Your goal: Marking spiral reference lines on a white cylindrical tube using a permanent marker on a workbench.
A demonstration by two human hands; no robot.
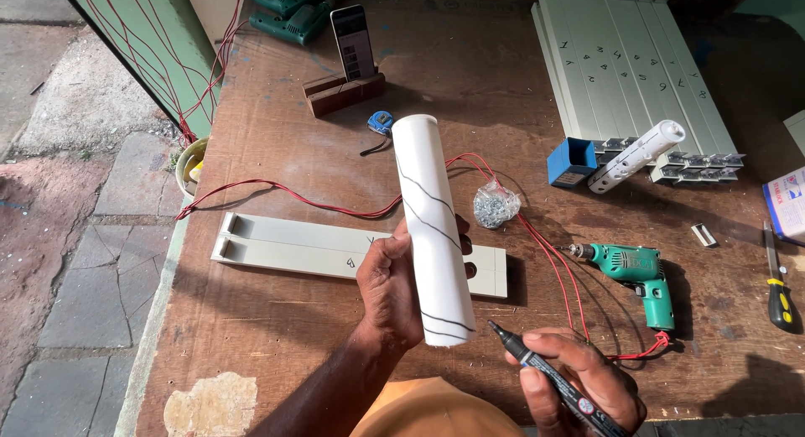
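Observation:
My left hand (388, 288) grips a white plastic pipe (425, 210) near its lower end and holds it tilted up over the wooden workbench (268, 319). A dark drawn line spirals around the pipe. My right hand (579, 380) holds a black marker (537, 366), its tip just right of the pipe's lower end, close to the pipe but apart from it. Below the pipe lies a long pale channel strip (293, 246) on the bench.
A green electric drill (633, 267) with a red cord lies at the right, a bag of screws (495, 205) behind the pipe. Farther back are several stacked pale strips (629, 68), a perforated white tube (637, 154), a blue box (572, 162), a phone on a wood stand (352, 44), a screwdriver (778, 286).

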